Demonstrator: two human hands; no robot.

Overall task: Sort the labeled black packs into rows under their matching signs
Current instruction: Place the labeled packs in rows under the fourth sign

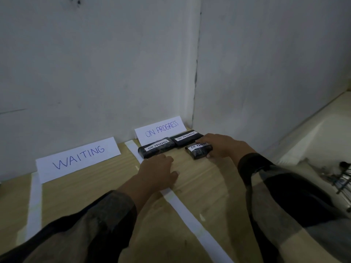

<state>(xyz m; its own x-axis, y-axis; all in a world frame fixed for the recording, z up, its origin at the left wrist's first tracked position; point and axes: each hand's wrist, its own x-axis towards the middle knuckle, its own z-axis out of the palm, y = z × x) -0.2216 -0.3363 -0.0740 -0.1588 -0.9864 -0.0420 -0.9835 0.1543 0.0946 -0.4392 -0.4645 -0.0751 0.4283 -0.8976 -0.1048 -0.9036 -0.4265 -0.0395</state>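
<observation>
Right hand [222, 147] grips the near pack [197, 151], glossy black with a white "ON PROGRESS" label, at the tabletop's [95, 186] far right corner. Two matching packs [155, 149] sit side by side under the ON PROGRESS sign [161, 129]. Left hand [157, 173] rests loose on the wood, holding nothing.

Wood [79, 188] in front of the WAITING sign [78, 158] is open, easy pass. ON PROGRESS sign [160, 130] side is tight: two packs [156, 149] side by side at its foot, front pack [198, 151] in my right hand [224, 147], wall corner [195, 111] just behind. Wire rack [341, 179] crowds the far right.
</observation>
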